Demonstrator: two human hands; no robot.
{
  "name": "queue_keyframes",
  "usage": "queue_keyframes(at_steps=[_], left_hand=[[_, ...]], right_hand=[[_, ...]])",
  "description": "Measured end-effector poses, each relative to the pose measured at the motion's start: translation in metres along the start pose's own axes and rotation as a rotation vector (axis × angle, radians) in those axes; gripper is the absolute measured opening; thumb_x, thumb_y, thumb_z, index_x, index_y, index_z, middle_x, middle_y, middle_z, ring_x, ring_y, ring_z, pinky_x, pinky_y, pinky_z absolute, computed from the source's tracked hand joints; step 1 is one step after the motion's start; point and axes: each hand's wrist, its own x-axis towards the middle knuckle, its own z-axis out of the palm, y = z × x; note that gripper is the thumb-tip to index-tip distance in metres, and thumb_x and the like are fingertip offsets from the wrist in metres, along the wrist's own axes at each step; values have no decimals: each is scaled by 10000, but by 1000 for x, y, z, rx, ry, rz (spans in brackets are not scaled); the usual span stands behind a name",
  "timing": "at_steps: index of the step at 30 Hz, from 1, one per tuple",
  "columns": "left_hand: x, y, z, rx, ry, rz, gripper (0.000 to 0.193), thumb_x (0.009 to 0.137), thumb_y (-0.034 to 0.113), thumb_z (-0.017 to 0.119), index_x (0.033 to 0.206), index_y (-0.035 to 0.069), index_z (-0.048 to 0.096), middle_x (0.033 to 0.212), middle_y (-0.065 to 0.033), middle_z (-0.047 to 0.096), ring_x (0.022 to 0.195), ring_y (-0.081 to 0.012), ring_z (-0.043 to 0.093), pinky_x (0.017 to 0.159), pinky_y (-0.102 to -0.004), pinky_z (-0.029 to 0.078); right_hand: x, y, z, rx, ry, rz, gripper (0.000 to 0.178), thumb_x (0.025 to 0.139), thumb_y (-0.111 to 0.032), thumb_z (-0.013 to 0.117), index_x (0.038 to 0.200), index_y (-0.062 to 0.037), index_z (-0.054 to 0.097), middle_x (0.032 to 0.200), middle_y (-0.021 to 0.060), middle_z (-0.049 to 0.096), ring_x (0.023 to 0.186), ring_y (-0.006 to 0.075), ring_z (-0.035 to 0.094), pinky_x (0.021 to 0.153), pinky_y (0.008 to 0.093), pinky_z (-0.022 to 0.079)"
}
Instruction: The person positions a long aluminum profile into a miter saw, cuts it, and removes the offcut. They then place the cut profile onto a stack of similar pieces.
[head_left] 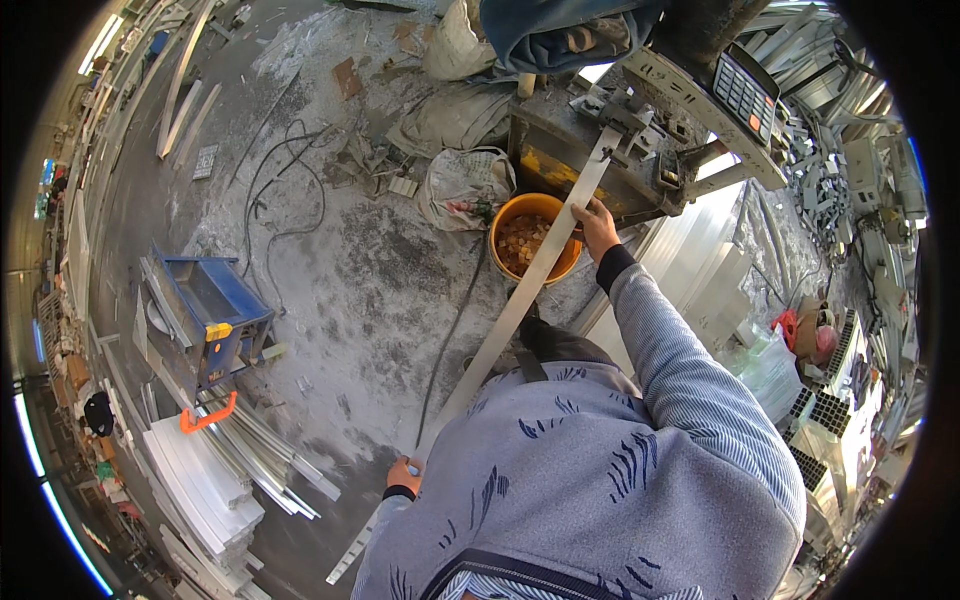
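Observation:
A long, pale flat metal bar [518, 302] slants from the machine at upper right down past my left side. My right hand [597, 228] is closed on the bar near its far end, beside the machine. Farther down its length, my left hand [404, 474] grips the same bar, with some fingers hidden by the sleeve and bar. The bar's far tip lies at the metal fixture [632, 118] on the machine's bench. Beneath the bar stands an orange bucket [494, 246] with small brownish pieces inside.
A white sack [465, 188] sits left of the bucket. A blue machine stand [215, 310] and stacked metal profiles [205, 480] are at left. A black cable [270, 235] crosses the dusty floor. A calculator [745, 98] rests at upper right, near heaped metal offcuts [830, 190].

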Motion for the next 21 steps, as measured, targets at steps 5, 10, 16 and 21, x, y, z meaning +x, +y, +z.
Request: queue_keyframes(at_steps=[5,10,16,21], left_hand=[[-3,24,-18,-21,-95,-108,417,668,148,813,1032,11,664,980,-227,717,1002,-425,675,851,-472,548],[-6,23,-26,22,-50,-80,419,676,109,796,1056,10,650,1012,-233,712,1023,-421,672,857,-472,543],[-13,19,-48,20,-47,-59,448,657,76,799,1079,20,657,1030,-231,716,1021,-419,677,862,-480,547],[-38,34,-82,27,-13,-70,429,654,80,817,1047,38,649,984,-213,718,974,-417,683,830,-483,545]], right_hand=[[30,-17,-9,-136,77,-260,675,901,18,620,1515,-37,346,1137,137,677,995,226,669,851,348,560],[48,-29,-18,-142,23,-220,501,891,21,635,1372,-19,505,1101,126,687,965,211,671,820,330,556],[39,-28,-16,4,47,-263,399,921,-2,640,1313,-21,565,1120,123,686,968,200,673,817,325,556],[26,-35,-8,52,61,-238,396,955,4,609,1346,-9,549,1207,116,678,1028,210,660,913,334,538]])
